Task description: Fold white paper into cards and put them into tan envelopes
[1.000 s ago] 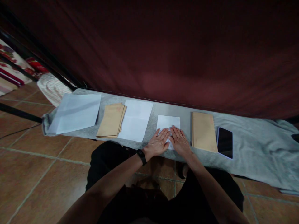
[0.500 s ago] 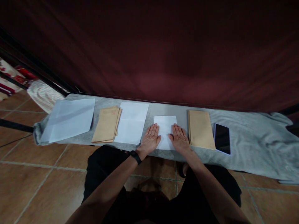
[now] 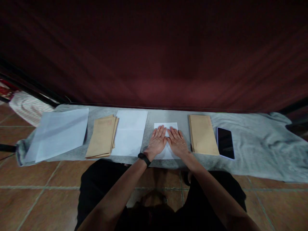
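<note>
A small white sheet of paper [image 3: 165,124], perhaps folded, lies flat on the grey cloth in front of me. My left hand [image 3: 157,140] rests palm down on its left part, fingers stretched out. Flat on its right part is my right hand [image 3: 177,141], fingers extended too. The two hands lie close together, their thumbs almost touching, and they cover much of the paper's middle. To the left is a larger white sheet [image 3: 131,131] with a crease across it. A stack of brown envelopes [image 3: 202,134] lies just right of my right hand.
Another pile of brown envelopes [image 3: 101,136] overlaps the larger sheet's left side. Farther left lie loose white sheets [image 3: 61,133]. A phone [image 3: 225,143] with a dark screen lies at the right. Behind the cloth-covered surface [image 3: 260,144] hangs a dark red curtain [image 3: 168,57].
My hands have slid inward over the small paper, from its two sides to nearly meeting at the middle. The camera view has shifted slightly.
</note>
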`<state>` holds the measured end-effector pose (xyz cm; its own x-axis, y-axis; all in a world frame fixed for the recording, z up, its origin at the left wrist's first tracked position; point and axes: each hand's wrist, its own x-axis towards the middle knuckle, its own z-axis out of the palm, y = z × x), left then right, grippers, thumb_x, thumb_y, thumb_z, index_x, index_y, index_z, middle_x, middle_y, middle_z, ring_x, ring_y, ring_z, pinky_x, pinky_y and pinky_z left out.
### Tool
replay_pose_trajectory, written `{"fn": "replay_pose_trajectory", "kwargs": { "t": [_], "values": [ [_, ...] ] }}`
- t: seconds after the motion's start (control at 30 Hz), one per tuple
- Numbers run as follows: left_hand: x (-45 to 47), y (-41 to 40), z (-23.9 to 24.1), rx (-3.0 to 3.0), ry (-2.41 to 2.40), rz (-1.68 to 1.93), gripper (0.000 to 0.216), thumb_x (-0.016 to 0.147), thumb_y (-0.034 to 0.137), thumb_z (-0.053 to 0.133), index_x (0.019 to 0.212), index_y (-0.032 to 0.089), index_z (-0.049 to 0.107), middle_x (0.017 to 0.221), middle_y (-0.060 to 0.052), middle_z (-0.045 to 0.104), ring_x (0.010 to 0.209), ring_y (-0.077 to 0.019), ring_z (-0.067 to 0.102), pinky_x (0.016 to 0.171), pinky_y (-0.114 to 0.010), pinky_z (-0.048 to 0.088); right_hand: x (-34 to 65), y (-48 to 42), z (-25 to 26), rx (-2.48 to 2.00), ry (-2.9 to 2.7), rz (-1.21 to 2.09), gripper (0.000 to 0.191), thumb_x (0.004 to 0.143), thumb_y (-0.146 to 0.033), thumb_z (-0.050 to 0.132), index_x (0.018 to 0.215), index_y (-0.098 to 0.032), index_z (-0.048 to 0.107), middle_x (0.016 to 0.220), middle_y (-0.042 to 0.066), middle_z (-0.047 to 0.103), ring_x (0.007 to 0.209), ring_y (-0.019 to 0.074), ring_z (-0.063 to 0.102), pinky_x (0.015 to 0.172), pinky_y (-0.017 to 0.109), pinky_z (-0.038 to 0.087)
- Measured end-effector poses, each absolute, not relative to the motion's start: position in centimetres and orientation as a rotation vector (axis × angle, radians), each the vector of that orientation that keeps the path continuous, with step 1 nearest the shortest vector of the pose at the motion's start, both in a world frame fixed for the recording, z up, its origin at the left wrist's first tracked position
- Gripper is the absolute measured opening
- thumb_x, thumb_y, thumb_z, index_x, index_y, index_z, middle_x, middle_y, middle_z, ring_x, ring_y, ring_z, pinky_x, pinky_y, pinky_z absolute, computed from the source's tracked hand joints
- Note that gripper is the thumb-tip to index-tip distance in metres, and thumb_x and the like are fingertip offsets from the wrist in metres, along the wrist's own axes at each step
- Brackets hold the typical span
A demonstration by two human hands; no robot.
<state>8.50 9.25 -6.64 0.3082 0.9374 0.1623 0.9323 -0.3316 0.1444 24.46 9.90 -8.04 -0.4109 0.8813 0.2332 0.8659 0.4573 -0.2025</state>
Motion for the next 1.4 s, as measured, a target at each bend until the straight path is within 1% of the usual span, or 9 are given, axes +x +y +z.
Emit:
{"fn": "replay_pose_trajectory", "kwargs": {
  "t": [0.27, 0.57, 0.73, 0.8, 0.9, 1.0, 1.13, 1.27, 1.4],
  "values": [
    [7.3, 11.1, -7.1, 2.466, 1.897, 0.323, 0.058, 0.101, 0.03, 0.029, 0.154, 0.006, 0.033, 0.161, -0.015, 0.031, 0.153, -0.0246, 0.021, 0.125, -0.044, 0.021, 24.9, 11.4, -8.3, -1.555, -2.324, 0.017, 0.055, 0.105, -0.038, 0.032, 0.153, -0.009, 0.039, 0.159, 0.016, 0.035, 0.146, 0.0302, 0.037, 0.12, 0.051, 0.026],
    [6.8, 11.4, -7.0, 2.445, 1.927, 0.328, 0.06, 0.102, 0.034, 0.029, 0.155, 0.007, 0.031, 0.161, -0.015, 0.032, 0.152, -0.0251, 0.024, 0.124, -0.044, 0.023, 25.4, 11.9, -8.7, -1.616, -2.269, 0.022, 0.062, 0.105, -0.042, 0.031, 0.154, -0.004, 0.034, 0.158, 0.02, 0.037, 0.147, 0.0309, 0.034, 0.12, 0.051, 0.024],
    [6.5, 11.1, -7.3, 2.431, 1.95, 0.391, 0.061, 0.103, 0.037, 0.029, 0.158, 0.012, 0.026, 0.16, -0.013, 0.035, 0.151, -0.0252, 0.026, 0.123, -0.046, 0.025, 25.5, 11.8, -9.0, -1.6, -2.235, 0.002, 0.064, 0.104, -0.044, 0.031, 0.155, -0.005, 0.032, 0.158, 0.021, 0.037, 0.146, 0.032, 0.035, 0.119, 0.052, 0.025],
    [6.4, 11.0, -7.5, 2.415, 1.967, 0.386, 0.061, 0.103, 0.038, 0.028, 0.157, 0.01, 0.028, 0.159, -0.015, 0.035, 0.151, -0.0254, 0.027, 0.123, -0.046, 0.025, 25.5, 11.8, -9.0, -1.604, -2.225, -0.001, 0.064, 0.104, -0.044, 0.03, 0.154, -0.004, 0.033, 0.157, 0.021, 0.037, 0.146, 0.0323, 0.036, 0.119, 0.052, 0.025],
    [6.1, 11.0, -7.6, 2.388, 1.983, 0.399, 0.059, 0.103, 0.036, 0.026, 0.155, 0.008, 0.031, 0.159, -0.015, 0.036, 0.15, -0.0251, 0.028, 0.123, -0.046, 0.026, 25.6, 11.9, -9.0, -1.612, -2.222, 0.009, 0.064, 0.104, -0.044, 0.029, 0.154, -0.003, 0.033, 0.157, 0.022, 0.038, 0.145, 0.0327, 0.036, 0.119, 0.052, 0.026],
    [5.8, 10.9, -7.7, 2.362, 1.969, 0.469, 0.057, 0.103, 0.033, 0.028, 0.156, 0.012, 0.032, 0.158, -0.013, 0.039, 0.149, -0.025, 0.032, 0.121, -0.047, 0.03, 25.6, 11.8, -8.9, -1.629, -2.218, 0.02, 0.064, 0.104, -0.043, 0.029, 0.154, -0.003, 0.032, 0.157, 0.022, 0.037, 0.145, 0.0326, 0.036, 0.119, 0.053, 0.026],
    [5.5, 11.0, -7.8, 2.318, 1.977, 0.52, 0.056, 0.101, 0.028, 0.03, 0.154, 0.014, 0.035, 0.156, -0.012, 0.042, 0.147, -0.0247, 0.035, 0.12, -0.048, 0.033, 26.0, 11.6, -8.9, -1.657, -2.204, 0.024, 0.062, 0.104, -0.041, 0.029, 0.153, -0.003, 0.034, 0.157, 0.021, 0.038, 0.145, 0.0321, 0.036, 0.119, 0.051, 0.027],
    [5.3, 11.4, -7.6, 2.297, 1.966, 0.571, 0.056, 0.098, 0.02, 0.033, 0.153, 0.013, 0.037, 0.154, -0.013, 0.045, 0.146, -0.0251, 0.038, 0.119, -0.049, 0.035, 26.4, 11.1, -8.6, -1.646, -2.151, 0.024, 0.061, 0.104, -0.04, 0.028, 0.155, -0.005, 0.032, 0.156, 0.021, 0.04, 0.146, 0.0317, 0.035, 0.118, 0.052, 0.029],
    [5.7, 10.4, -6.8, 2.31, 1.95, 0.579, 0.053, 0.099, 0.018, 0.031, 0.15, 0.01, 0.041, 0.153, -0.015, 0.047, 0.146, -0.0234, 0.038, 0.12, -0.045, 0.034, 26.2, 9.3, -8.0, -1.581, -2.192, 0.057, 0.06, 0.105, -0.038, 0.029, 0.156, -0.006, 0.03, 0.159, 0.019, 0.035, 0.148, 0.0299, 0.032, 0.12, 0.051, 0.027]
  ]
}}
